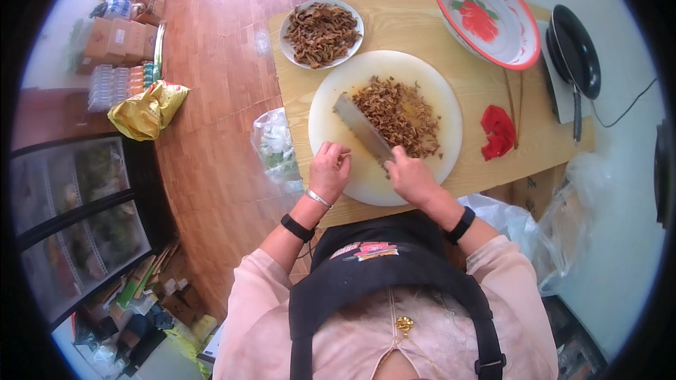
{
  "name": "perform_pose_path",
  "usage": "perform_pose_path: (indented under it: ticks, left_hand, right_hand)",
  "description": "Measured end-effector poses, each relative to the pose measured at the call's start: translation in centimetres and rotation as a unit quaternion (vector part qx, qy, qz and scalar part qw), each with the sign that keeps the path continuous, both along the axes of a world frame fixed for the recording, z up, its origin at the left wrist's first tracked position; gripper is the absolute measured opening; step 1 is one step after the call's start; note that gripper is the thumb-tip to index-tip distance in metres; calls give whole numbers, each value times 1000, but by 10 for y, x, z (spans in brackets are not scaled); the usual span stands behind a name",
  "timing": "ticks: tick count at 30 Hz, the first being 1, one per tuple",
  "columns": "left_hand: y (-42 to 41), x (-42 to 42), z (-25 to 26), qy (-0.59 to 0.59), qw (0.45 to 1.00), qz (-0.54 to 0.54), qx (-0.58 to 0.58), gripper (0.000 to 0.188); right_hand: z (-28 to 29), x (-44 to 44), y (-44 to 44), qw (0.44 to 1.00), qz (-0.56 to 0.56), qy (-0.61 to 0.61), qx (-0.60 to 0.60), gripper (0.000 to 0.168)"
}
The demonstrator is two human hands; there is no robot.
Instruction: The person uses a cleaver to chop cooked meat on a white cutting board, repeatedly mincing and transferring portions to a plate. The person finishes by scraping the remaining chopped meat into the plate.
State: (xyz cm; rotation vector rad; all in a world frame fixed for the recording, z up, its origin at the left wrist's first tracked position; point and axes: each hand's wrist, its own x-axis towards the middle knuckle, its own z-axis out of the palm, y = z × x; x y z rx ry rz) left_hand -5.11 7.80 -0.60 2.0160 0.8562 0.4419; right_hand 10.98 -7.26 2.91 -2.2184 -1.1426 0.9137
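A cleaver (363,126) is in my right hand (414,175), its wide blade slanting up and left over a round white cutting board (330,100). Chopped brown food, perhaps meat, (393,113) is heaped along the blade's right side, with small bits scattered across the board. My left hand (330,166) is over the board's lower left edge, fingers curled and fingertips drawn together; whether it pinches something small cannot be told. Behind the board, a white plate (285,48) holds a pile of larger brown strips (322,34).
On the wooden table (544,169) are a red-rimmed enamel basin (507,37), chopsticks (515,111), a crumpled red cloth or bag (497,132) and a black frying pan (578,58) at the right. Plastic bags (277,145) hang or lie beside the table's left edge.
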Motion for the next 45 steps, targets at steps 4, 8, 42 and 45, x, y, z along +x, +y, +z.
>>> perform_pose_path:
  ticks: [4,8,42,45]
  left_hand:
    - [49,28,23,18,992,-27,122,25]
    - [114,70,29,70,980,19,185,39]
    - [250,200,-4,62,938,-111,322,43]
    - [248,199,11,17,946,-86,313,39]
  right_hand:
    - [1,31,-13,998,-43,-41,-3,26]
    - [2,48,-37,996,-75,-48,24,28]
    - [-4,63,-53,998,-60,15,10,24]
    - [-6,63,-55,998,-61,14,13,24]
